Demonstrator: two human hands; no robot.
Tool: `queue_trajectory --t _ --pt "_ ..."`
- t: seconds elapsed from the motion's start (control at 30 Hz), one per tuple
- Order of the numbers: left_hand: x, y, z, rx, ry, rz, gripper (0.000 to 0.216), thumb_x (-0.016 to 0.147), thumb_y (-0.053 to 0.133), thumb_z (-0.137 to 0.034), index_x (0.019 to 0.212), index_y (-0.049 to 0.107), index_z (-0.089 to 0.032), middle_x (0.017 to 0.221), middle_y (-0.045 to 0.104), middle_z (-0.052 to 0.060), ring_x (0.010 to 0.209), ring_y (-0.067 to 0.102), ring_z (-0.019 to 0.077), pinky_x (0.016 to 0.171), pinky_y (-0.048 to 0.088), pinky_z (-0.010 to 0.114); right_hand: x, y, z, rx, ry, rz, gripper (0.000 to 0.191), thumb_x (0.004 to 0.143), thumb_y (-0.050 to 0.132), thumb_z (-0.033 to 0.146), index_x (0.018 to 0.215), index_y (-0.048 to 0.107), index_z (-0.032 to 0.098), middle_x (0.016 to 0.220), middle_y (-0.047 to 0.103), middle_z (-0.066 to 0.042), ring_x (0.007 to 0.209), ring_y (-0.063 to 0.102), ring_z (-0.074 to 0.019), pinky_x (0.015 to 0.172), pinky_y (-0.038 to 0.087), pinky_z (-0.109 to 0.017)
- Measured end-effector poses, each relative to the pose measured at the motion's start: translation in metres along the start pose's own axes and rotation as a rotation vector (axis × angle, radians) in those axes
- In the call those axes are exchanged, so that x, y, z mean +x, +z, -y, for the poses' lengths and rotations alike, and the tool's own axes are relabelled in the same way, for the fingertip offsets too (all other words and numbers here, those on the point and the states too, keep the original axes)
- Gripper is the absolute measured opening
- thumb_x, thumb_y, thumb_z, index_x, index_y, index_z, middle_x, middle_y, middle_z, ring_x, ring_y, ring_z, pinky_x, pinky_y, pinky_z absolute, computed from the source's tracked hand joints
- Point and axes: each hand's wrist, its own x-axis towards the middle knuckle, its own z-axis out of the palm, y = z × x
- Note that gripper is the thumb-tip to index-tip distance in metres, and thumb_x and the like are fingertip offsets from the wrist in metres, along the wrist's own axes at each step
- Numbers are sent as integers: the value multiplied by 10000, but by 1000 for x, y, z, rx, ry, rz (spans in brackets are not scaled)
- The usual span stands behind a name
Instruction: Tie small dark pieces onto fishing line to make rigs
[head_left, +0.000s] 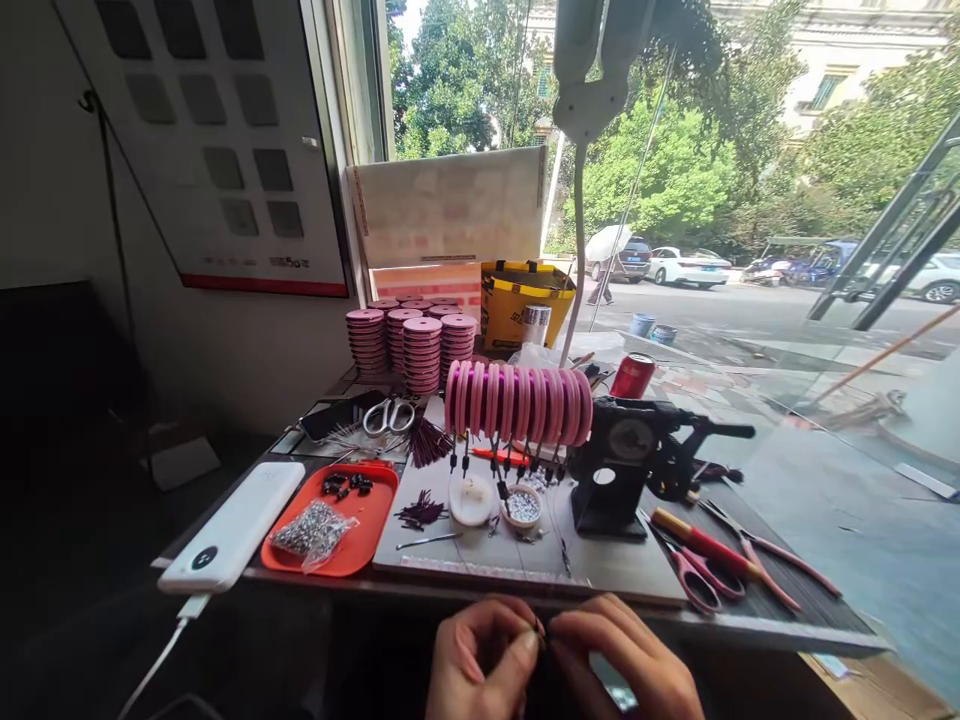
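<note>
My left hand [487, 650] is closed in a pinch just below the table's front edge, holding something tiny and dark between thumb and forefinger. Close beside it, my right hand [630, 650] has its thumb and fingers pressed together near the same spot; what they grip is too small to name. Above them, a row of pink spools [517, 400] sits on a black hand-cranked stand [611, 500]. Dark threads with small black pieces hang from the spools. Below these are a round dish of silvery beads [521, 506] and a white lid [471, 500].
An orange tray [386, 500] holds a bag of metal bits and small black parts. A white power bank [232, 525] lies at left. Red-handled scissors [697, 580] and pliers [787, 555] lie right. Stacked pink spools [422, 350], silver scissors [388, 416] and a red can [632, 376] stand farther back.
</note>
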Motion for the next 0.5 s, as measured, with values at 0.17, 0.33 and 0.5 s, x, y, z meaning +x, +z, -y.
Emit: queue_trajectory --t 0.17,0.33,0.5 --pt "0 -2 4 105 108 -23 168 544 783 -257 481 675 -146 661 652 60 458 504 99 327 272 162 7 0 1 122 199 45 166 845 567 276 695 587 207 583 540 21 488 533 -116 464 427 -194" --pt "0 -3 4 130 126 -34 160 549 774 -256 471 673 -160 656 651 64 550 584 162 386 362 182 5 2 0 158 260 50 224 836 582 321 648 582 199 562 540 17 476 510 -117 452 417 -197" --pt "0 -3 5 129 113 -25 163 546 788 -263 493 680 -153 672 650 61 461 514 105 323 280 162 6 -1 -1 116 210 69 162 827 576 247 673 579 198 574 545 15 479 529 -118 445 435 -194"
